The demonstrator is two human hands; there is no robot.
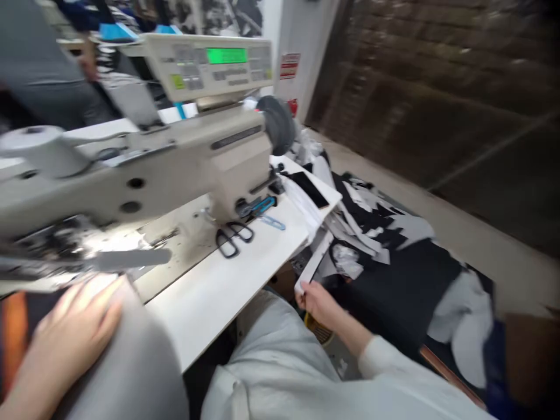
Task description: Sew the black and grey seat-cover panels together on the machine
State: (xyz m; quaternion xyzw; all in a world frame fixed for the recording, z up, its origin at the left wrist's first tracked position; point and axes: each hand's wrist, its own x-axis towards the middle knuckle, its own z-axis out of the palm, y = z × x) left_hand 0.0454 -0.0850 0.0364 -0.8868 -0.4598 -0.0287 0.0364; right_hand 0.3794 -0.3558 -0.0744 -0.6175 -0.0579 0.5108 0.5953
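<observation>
My left hand [76, 332] lies with fingers flat on a large grey fabric piece [144, 356], beside the needle area of a sewing machine [184, 157]. A dark fabric with an orange band [15, 332] shows at the far left under that hand. To the right, below the table edge, my right hand [321, 303] is closed on the near end of a long white strip [315, 262]. The strip runs up toward other white strips [301, 201] hanging over the table's corner. Black-handled scissors [234, 238] and blue thread snips [265, 204] lie on the tabletop.
A white thread cone [41, 149] stands on the machine, below a control panel [219, 67] with a lit green screen. A dark phone-like slab [308, 188] rests at the table corner. Black and grey fabric scraps [394, 280] are heaped on the right. A person [48, 70] stands behind.
</observation>
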